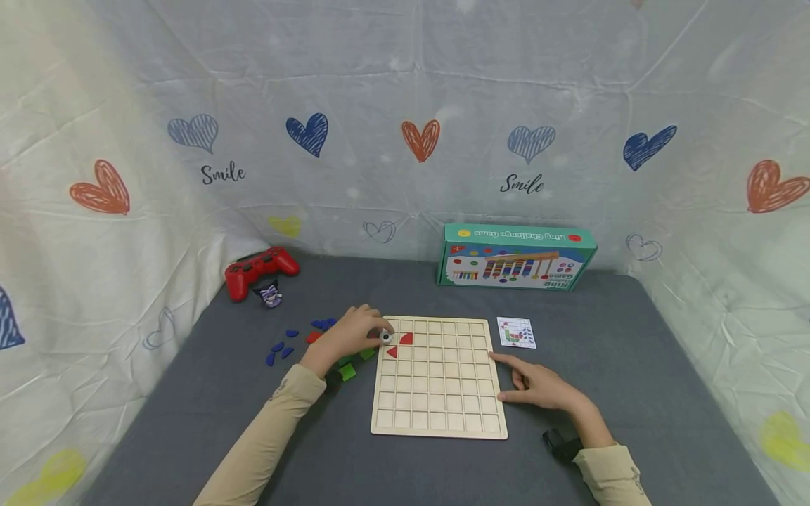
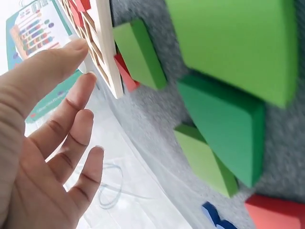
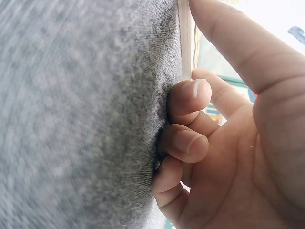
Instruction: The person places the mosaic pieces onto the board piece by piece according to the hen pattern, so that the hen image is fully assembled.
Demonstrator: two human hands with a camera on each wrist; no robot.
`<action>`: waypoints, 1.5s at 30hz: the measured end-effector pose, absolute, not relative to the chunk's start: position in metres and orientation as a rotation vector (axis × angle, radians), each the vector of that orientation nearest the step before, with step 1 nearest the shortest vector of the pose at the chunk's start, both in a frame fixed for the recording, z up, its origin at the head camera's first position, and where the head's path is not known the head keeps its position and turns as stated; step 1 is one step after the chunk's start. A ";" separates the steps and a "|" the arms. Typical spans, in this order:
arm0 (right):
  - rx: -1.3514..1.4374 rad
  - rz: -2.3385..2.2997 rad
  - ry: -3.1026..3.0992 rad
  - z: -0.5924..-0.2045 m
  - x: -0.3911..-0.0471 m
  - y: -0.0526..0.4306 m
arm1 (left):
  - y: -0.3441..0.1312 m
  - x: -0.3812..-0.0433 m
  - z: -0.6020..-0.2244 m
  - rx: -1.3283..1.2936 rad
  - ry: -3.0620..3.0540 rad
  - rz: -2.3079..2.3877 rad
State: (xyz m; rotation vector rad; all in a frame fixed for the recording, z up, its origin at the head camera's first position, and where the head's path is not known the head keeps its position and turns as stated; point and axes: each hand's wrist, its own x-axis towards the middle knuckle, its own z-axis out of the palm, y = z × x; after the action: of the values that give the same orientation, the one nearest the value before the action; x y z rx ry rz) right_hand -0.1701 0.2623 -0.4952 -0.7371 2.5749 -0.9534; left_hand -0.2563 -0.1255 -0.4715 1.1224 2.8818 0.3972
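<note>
A wooden grid board (image 1: 455,401) lies flat on the table with two red pieces (image 1: 406,339) in cells near its far left corner. Over that corner my left hand (image 1: 354,333) pinches a small white piece with a black dot (image 1: 386,337) between thumb and index finger. The palm hides part of that piece in the left wrist view. My right hand (image 1: 542,386) rests at the board's right edge, index fingertip and thumb touching it. Its other fingers (image 3: 188,95) curl down against the table cloth.
Loose green blocks (image 1: 347,372), blue pieces (image 1: 278,347) and a red block (image 1: 313,337) lie left of the board. To its right is a pattern card (image 1: 516,332). Farther back are a red game controller (image 1: 261,271), a small figure (image 1: 270,295) and a green game box (image 1: 515,257).
</note>
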 end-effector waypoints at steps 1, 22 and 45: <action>-0.737 -0.955 2.575 -0.495 -0.170 0.262 | -0.124 -0.256 -0.472 1.135 2.875 0.399; -0.732 -0.950 2.574 -0.494 -0.169 0.262 | -0.099 -0.244 -0.475 1.233 2.780 0.373; -0.737 -0.952 2.573 -0.493 -0.169 0.262 | -0.088 -0.236 -0.470 1.218 2.826 0.364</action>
State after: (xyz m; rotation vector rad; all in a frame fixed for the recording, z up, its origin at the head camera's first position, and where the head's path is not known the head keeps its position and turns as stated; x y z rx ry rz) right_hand -0.1691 0.2615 -0.4932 -0.7366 2.5726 -0.9523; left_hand -0.2361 -0.0878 -0.4702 1.2176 2.8263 0.3643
